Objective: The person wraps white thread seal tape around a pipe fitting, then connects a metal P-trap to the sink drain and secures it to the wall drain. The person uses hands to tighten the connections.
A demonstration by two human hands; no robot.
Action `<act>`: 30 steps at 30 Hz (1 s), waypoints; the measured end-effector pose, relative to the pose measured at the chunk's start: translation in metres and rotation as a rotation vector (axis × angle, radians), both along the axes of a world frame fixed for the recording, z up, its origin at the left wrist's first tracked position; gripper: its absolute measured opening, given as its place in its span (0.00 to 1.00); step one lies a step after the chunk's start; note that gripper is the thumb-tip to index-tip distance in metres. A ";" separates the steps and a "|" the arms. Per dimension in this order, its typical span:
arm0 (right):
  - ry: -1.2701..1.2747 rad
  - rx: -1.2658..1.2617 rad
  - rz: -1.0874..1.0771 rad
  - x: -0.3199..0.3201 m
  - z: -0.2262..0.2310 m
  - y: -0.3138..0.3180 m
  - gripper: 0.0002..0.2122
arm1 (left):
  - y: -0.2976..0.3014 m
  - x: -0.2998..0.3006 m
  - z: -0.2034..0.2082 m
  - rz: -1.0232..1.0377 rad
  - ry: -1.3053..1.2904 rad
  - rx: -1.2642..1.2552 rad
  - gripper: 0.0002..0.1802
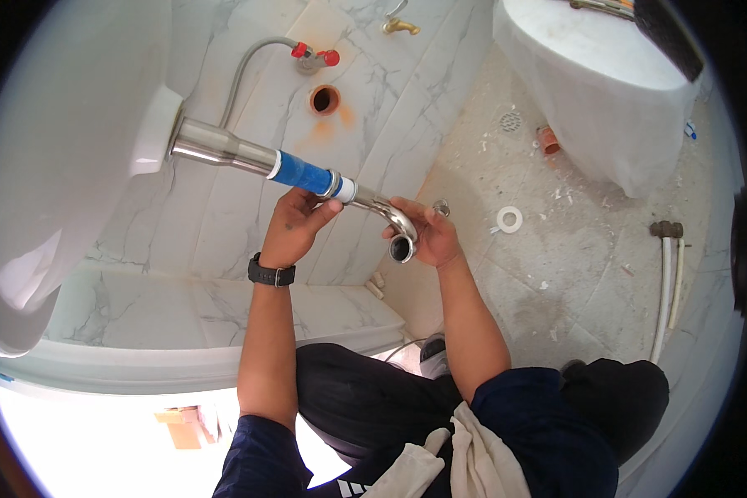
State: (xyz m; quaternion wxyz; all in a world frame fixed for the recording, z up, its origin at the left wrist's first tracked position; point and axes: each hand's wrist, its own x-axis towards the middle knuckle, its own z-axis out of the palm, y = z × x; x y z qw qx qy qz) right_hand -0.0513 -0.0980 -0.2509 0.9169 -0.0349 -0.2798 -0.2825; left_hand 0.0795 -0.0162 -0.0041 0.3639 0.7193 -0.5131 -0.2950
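Chrome bend (pixel 399 218), right fingers (pixel 406 205) holding, left fingers (pixel 325 216) on white collar (pixel 349 192)

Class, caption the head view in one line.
Left hand at the blue-covered pipe, right hand on the curved metal pipe.

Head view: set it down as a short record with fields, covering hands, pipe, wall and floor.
Left hand: at the metal ring beside the blue sleeve; watch on wrist
Right hand: holding the curved pipe
Curved pipe end: open, seen as a dark round mouth
Straight pipe: metal, running from the white basin to the blue sleeve
Wall: red-capped valve with grey hose, brass tap, round hole
Floor: white ring, drain grate, hammer-like tool
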 end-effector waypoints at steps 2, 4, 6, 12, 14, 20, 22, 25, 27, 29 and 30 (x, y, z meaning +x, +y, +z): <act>0.016 0.001 0.006 0.000 0.001 -0.004 0.24 | -0.001 -0.002 0.001 0.010 -0.032 -0.003 0.25; 0.180 0.022 -0.027 0.002 0.003 -0.003 0.23 | -0.003 -0.004 0.002 0.002 -0.065 -0.022 0.26; 0.297 0.054 -0.053 0.007 0.009 0.002 0.22 | -0.003 -0.007 0.003 -0.009 -0.044 -0.066 0.27; 0.422 0.111 -0.137 0.009 0.028 0.014 0.18 | -0.003 -0.014 0.009 0.002 -0.052 -0.071 0.28; 0.512 0.043 -0.151 0.002 0.029 0.004 0.18 | -0.003 -0.014 0.010 0.017 -0.051 -0.074 0.28; 0.439 0.113 0.080 0.002 0.039 -0.011 0.13 | -0.003 -0.015 0.012 0.025 -0.038 -0.075 0.27; 0.379 0.079 0.107 0.002 0.038 -0.016 0.14 | -0.004 -0.015 0.013 0.026 -0.054 -0.066 0.27; 0.318 0.014 0.210 0.001 0.033 -0.028 0.15 | -0.004 -0.014 0.013 0.035 -0.061 -0.056 0.27; 0.274 -0.005 0.288 0.004 0.030 -0.036 0.15 | -0.004 -0.015 0.013 0.038 -0.068 -0.055 0.28; 0.248 -0.002 0.379 0.006 0.028 -0.041 0.17 | -0.004 -0.015 0.012 0.035 -0.074 -0.062 0.28; 0.182 0.048 0.380 0.005 0.026 -0.040 0.18 | -0.005 -0.015 0.012 0.031 -0.078 -0.068 0.29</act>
